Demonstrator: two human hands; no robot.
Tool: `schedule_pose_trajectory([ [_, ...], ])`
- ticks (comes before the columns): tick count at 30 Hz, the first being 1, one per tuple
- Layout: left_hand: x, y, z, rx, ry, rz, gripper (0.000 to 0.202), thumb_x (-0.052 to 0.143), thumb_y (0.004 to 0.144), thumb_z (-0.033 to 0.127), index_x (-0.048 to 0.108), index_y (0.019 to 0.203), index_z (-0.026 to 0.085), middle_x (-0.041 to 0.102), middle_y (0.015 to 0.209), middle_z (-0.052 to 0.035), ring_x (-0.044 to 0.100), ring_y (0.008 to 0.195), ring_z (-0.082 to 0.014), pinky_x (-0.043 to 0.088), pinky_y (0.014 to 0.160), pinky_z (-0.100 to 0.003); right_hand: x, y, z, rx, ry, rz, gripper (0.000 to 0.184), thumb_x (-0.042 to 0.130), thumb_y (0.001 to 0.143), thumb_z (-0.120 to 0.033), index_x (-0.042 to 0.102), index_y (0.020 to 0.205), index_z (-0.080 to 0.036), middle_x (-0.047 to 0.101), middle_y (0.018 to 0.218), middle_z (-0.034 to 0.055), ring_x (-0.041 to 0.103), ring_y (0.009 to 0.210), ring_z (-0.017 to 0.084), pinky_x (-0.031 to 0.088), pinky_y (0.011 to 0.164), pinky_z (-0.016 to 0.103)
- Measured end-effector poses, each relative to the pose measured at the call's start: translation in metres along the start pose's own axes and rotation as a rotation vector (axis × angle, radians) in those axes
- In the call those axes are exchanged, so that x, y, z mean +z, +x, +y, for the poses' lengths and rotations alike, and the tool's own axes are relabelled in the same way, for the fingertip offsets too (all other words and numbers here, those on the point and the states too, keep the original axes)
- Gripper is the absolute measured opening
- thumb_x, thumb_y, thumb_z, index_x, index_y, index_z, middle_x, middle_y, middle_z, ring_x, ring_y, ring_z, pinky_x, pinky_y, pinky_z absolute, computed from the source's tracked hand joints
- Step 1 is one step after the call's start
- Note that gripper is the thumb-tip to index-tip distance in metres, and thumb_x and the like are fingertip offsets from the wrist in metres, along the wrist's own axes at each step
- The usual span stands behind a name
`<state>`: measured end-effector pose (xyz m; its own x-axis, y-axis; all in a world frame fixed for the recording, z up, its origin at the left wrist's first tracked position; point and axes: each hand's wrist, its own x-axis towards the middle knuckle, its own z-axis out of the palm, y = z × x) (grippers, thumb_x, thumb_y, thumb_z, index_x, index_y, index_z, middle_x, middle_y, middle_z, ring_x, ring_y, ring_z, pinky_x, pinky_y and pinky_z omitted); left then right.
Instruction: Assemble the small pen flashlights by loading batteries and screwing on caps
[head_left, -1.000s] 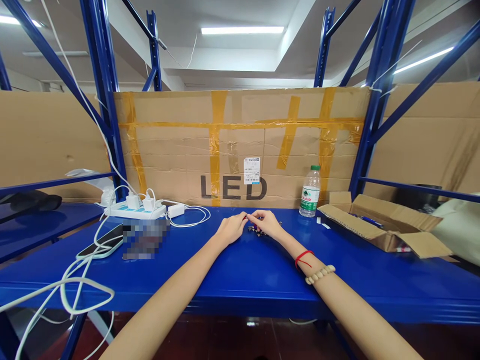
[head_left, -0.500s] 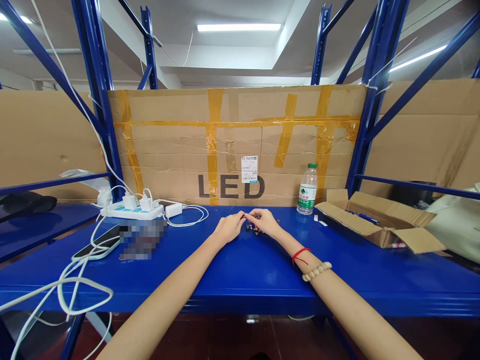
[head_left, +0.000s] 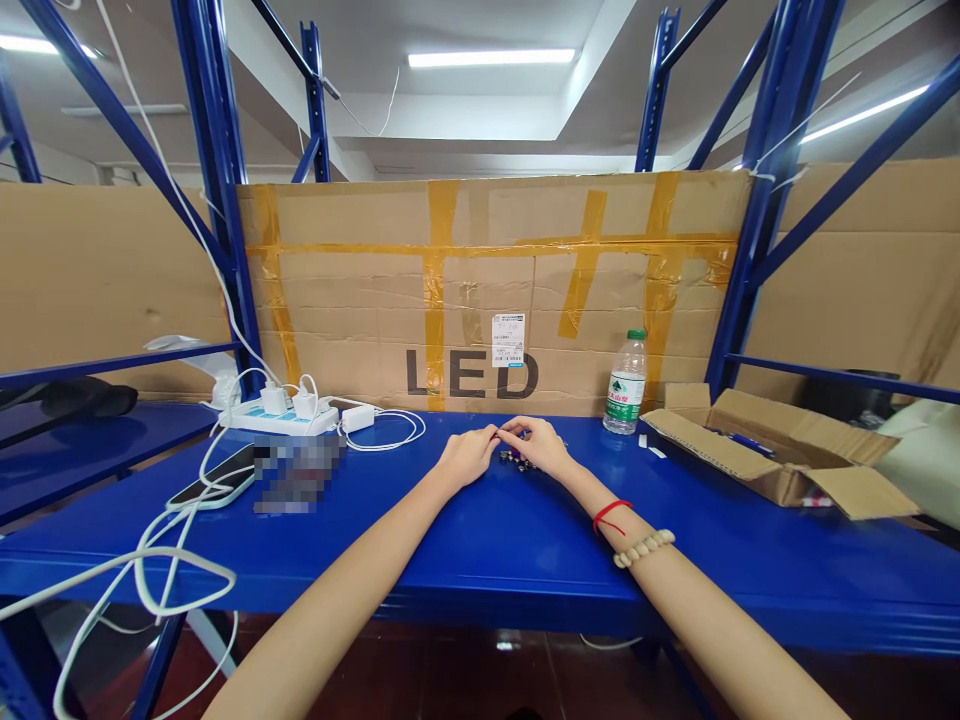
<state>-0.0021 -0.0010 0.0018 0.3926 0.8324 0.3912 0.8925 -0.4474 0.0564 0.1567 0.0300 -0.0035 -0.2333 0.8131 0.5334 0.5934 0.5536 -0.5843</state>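
Observation:
My left hand (head_left: 468, 455) and my right hand (head_left: 538, 445) meet fingertip to fingertip just above the blue shelf top (head_left: 480, 540). Both are closed in a pinch. What the fingers hold, if anything, is too small and too covered to name. Under and beside my right hand lies a small pile of dark, shiny metallic bits (head_left: 517, 460), partly hidden by that hand. A red string and a beaded bracelet circle my right wrist.
A water bottle (head_left: 625, 383) and an open cardboard box (head_left: 780, 445) stand to the right. On the left are a white power strip (head_left: 281, 420), a phone (head_left: 214, 478), looping white cables (head_left: 142, 560) and a blurred item. A taped cardboard sheet (head_left: 360, 300) closes the back.
The whole view has shifted slightly, so the scene sits a little further right. My hands stay pinched together over the same spot.

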Motion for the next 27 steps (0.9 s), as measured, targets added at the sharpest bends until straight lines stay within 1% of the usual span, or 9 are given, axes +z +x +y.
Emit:
schedule_pose_trajectory([
  [4,0.000,0.000,-0.001,-0.030,0.005,0.006,0.027,0.022,0.092,0.032,0.045,0.103,0.023,0.061,0.103,-0.0044,0.058,0.095,-0.0193,0.044,0.071,-0.028,0.005,0.003,0.004,-0.036,0.185,-0.048,0.029,0.055,0.071,-0.043,0.067,0.080,-0.018,0.067,0.074,0.0035,0.053,0.043,0.009,0.043,0.045,0.023],
  [9,0.001,0.001,-0.003,-0.041,-0.015,0.030,0.028,0.021,0.092,0.032,0.045,0.104,0.024,0.061,0.104,-0.0028,0.057,0.095,-0.0183,0.043,0.070,-0.027,0.006,0.001,-0.002,0.026,0.348,-0.063,0.035,0.059,0.067,-0.042,0.066,0.086,-0.014,0.066,0.066,0.0047,0.050,0.040,0.009,0.038,0.035,0.020],
  [15,0.001,0.001,-0.004,-0.015,-0.062,0.053,0.030,0.021,0.092,0.032,0.045,0.108,0.026,0.059,0.108,-0.0022,0.056,0.098,-0.0169,0.043,0.074,-0.026,0.004,0.001,-0.004,0.087,0.417,-0.043,0.041,0.063,0.062,-0.044,0.067,0.087,-0.012,0.059,0.052,0.0016,0.048,0.040,0.008,0.034,0.033,0.018],
  [19,0.000,0.000,-0.003,-0.013,-0.115,0.053,0.029,0.022,0.092,0.031,0.045,0.111,0.027,0.058,0.111,-0.0007,0.054,0.100,-0.0154,0.043,0.078,-0.025,0.002,0.001,-0.004,0.128,0.458,-0.068,0.045,0.066,0.058,-0.046,0.067,0.086,-0.012,0.054,0.046,-0.0016,0.046,0.039,0.008,0.033,0.034,0.018],
  [22,-0.001,0.000,-0.003,-0.010,-0.125,0.064,0.029,0.022,0.092,0.031,0.045,0.109,0.027,0.058,0.111,-0.0002,0.054,0.100,-0.0153,0.043,0.078,-0.025,0.000,0.000,-0.006,0.162,0.476,-0.093,0.046,0.066,0.058,-0.045,0.067,0.088,-0.011,0.051,0.044,-0.0037,0.044,0.039,0.007,0.032,0.035,0.018],
  [27,0.000,-0.001,-0.004,0.014,-0.110,0.077,0.029,0.020,0.092,0.031,0.045,0.105,0.025,0.059,0.107,-0.0009,0.056,0.096,-0.0161,0.044,0.075,-0.026,-0.001,-0.002,-0.009,0.197,0.501,-0.118,0.047,0.067,0.058,-0.043,0.066,0.091,-0.011,0.051,0.045,-0.0041,0.043,0.040,0.006,0.032,0.037,0.018],
])
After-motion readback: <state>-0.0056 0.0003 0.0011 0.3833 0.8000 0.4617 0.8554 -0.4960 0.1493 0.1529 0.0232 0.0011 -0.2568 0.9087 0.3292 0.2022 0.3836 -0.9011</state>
